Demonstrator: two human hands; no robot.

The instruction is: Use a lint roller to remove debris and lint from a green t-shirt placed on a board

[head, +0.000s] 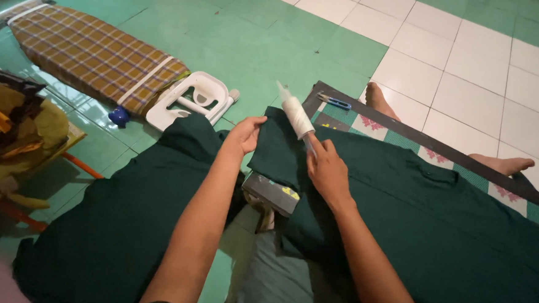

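Two hands work one dark green cloth [402, 195] spread over the lap and floor mat [466, 159]. Right hand [327, 170] grips a white thread cone [297, 115]; left hand [244, 135] pinches the cloth's folded edge. Step judged: readying thread. Drawing its end needs a steady cone. Snips [333, 101] lie near.

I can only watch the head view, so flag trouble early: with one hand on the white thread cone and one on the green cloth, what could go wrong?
1. The thread cone stands tilted on soft green cloth, steadied only by the right hand; it may topple.
2. The left hand grips the cloth edge; a tug could upset the cone.
3. The blue snips lie near a bare foot.
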